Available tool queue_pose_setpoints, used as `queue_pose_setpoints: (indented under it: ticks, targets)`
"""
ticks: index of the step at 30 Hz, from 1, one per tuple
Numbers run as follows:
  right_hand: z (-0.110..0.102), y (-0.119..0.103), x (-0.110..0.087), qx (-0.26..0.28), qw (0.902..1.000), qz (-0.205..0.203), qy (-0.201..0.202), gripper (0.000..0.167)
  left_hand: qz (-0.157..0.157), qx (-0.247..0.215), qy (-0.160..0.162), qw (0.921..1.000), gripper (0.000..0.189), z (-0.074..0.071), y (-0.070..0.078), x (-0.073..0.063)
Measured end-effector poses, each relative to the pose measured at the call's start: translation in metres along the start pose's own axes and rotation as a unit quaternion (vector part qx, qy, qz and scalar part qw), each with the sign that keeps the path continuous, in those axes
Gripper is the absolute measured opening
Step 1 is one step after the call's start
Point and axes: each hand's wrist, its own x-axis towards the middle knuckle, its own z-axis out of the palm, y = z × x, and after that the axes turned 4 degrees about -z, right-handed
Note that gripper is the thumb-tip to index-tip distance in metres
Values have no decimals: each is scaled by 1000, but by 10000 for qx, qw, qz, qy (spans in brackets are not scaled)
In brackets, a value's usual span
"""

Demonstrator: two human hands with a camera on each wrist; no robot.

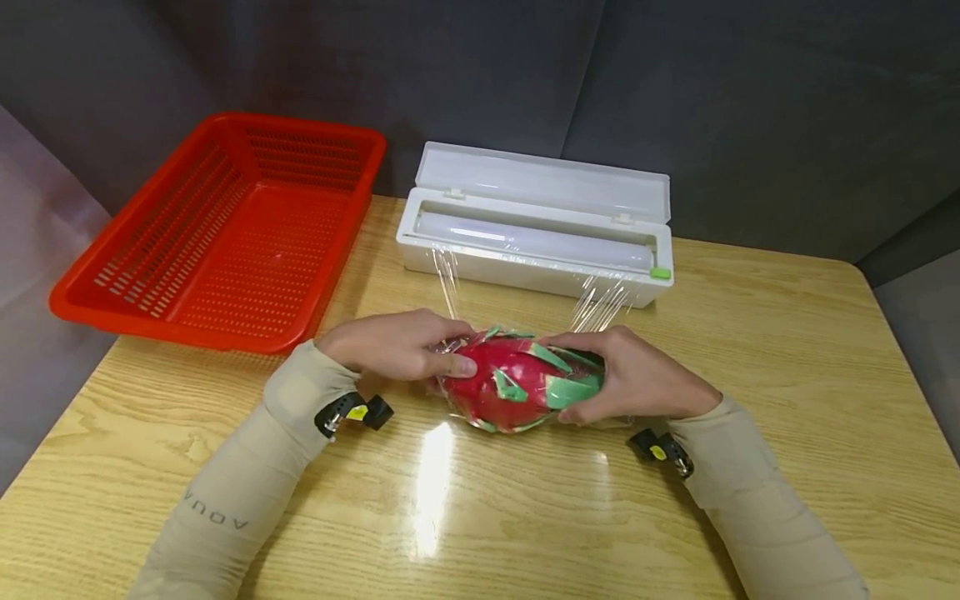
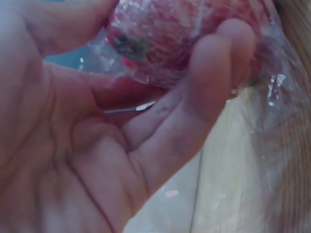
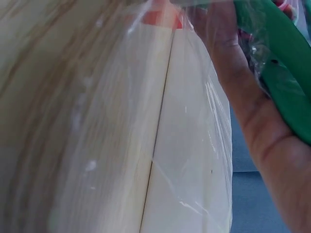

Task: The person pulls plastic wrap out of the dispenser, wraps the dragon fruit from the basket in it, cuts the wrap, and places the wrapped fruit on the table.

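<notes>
A red dragon fruit (image 1: 517, 379) with green scales is held between both hands just above the table, partly wrapped in clear cling film (image 1: 600, 304). My left hand (image 1: 405, 346) grips its left end, thumb on top and fingers beneath; the left wrist view shows film crinkled over the fruit's skin. Around the right end, by the green tips, curls my right hand (image 1: 626, 375). The film stretches from the fruit back to a white dispenser box (image 1: 532, 271), whose lid (image 1: 540, 179) stands raised behind a roll of film (image 1: 525, 237). In the right wrist view, film hangs beside the fingers (image 3: 243, 92).
A red perforated plastic basket (image 1: 262, 250) stands at the left of the wooden table (image 1: 525, 517). A green slider (image 1: 660, 273) sits at the dispenser's right front edge. Dark cloth (image 1: 750, 125) hangs behind the table.
</notes>
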Motion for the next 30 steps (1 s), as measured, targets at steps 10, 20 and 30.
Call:
queue_pose_setpoints:
  ticks: [10, 20, 30]
  targets:
    - [0, 3, 0, 96, 9999, 40, -57, 78, 58, -112, -102, 9999, 43, -1, 2, -1]
    - [-1, 4, 2, 249, 9995, -118, -182, 77, -11, -162, -119, 9998, 35, -2, 3, -3]
    - [-1, 5, 1, 347, 9991, -64, -223, 79, 53, -377, -230, 9990, 34, -2, 1, -2]
